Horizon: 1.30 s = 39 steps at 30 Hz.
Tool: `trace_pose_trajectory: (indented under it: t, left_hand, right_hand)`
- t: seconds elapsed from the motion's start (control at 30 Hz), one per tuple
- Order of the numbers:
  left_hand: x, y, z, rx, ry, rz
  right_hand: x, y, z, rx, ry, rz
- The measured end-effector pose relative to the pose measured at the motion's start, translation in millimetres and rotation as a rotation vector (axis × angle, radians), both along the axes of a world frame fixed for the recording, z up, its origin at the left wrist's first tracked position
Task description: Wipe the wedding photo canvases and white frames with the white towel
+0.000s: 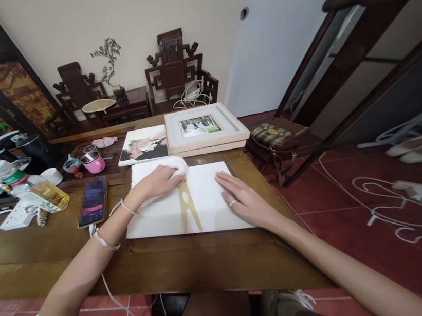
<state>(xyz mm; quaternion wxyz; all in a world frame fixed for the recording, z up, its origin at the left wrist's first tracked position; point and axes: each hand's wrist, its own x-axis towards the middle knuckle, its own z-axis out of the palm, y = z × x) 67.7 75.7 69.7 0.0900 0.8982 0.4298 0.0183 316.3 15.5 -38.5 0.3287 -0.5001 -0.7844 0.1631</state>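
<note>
A white board (204,200) lies flat on the wooden table (52,251) in front of me, with a gold stand piece (188,207) down its middle. My left hand (159,180) is closed over a white cloth (176,163) and presses it on the board's upper left part. My right hand (239,198) lies flat on the board's right side, fingers stretched out, a ring on one finger.
Behind the board are a white framed photo (205,127) and a photo print (143,145). At the left lie a phone (93,202), a pink cup (94,162), a bottle (44,193), a power strip (18,217) and cables. A plaid bag (275,134) rests on a stool at right.
</note>
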Motion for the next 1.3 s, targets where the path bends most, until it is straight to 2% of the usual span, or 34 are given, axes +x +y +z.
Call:
trace_pose_trajectory:
  t: [0.13, 0.23, 0.37, 0.53, 0.63, 0.73, 0.97, 1.07, 1.17, 1.23, 1.3]
  left_hand:
    - [21.3, 0.6, -4.9, 0.01, 0.033, -0.044]
    - [32.0, -16.5, -14.6, 0.046, 0.057, -0.062]
    - [35.9, -63.1, -25.6, 0.147, 0.134, -0.094]
    - [29.7, -134.3, -29.8, 0.233, 0.152, -0.238]
    - [27.5, -153.3, -27.0, 0.22, 0.152, -0.283]
    - [29.0, -141.1, -22.2, 0.185, 0.16, -0.259]
    - [41.7, -53.0, -16.3, 0.135, 0.177, -0.119]
    - [49.5, -28.9, -21.4, 0.187, 0.193, -0.066]
    - [54.2, -26.4, -31.4, 0.268, 0.249, -0.043]
    - [54.0, -38.1, -37.3, 0.3, 0.272, -0.081]
    - [52.0, -59.4, -40.4, 0.341, 0.267, -0.145]
  right_hand:
    - [-0.3, 0.1, 0.5, -0.002, -0.029, -0.004]
    - [-0.2, 0.6, 0.5, -0.005, -0.035, 0.002]
    - [0.5, 1.6, -0.1, 0.009, -0.033, 0.007]
    - [0.8, 2.0, 0.5, 0.006, -0.04, 0.002]
    - [0.6, 2.4, 0.2, 0.014, -0.035, -0.001]
    - [0.8, 2.9, -1.2, 0.017, -0.022, 0.003]
    - [1.7, 2.3, -2.1, 0.014, -0.008, 0.011]
    - [1.3, 1.6, -0.7, 0.007, -0.013, 0.003]
    - [0.5, 1.2, 0.7, 0.001, -0.027, 0.0]
    - [0.1, 1.2, 1.2, 0.003, -0.034, 0.0]
    - [0.0, 1.4, 1.4, 0.008, -0.037, 0.001]
